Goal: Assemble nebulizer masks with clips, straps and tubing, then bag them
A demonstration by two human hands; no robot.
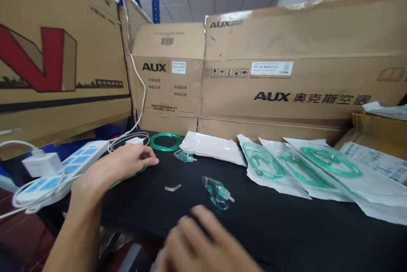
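My left hand (119, 166) lies on the black table (286, 229) at the left, fingers curled over a green tube (127, 179) that runs under it. A coil of green tubing (165, 141) lies just beyond its fingertips. My right hand (203, 242) hovers low at the near edge, blurred, holding nothing that I can make out. A clear green mask (218, 191) lies just beyond it, and a small metal strip (173, 187) lies to the mask's left. A smaller clear connector piece (184, 156) lies near the coil.
Several sealed bags with green tubing (302, 166) overlap at the right, next to a plain white bag (213, 147). A white power strip (60, 170) with a plugged-in charger (41, 164) and white cables sits at the left. Cardboard boxes (286, 81) wall the back.
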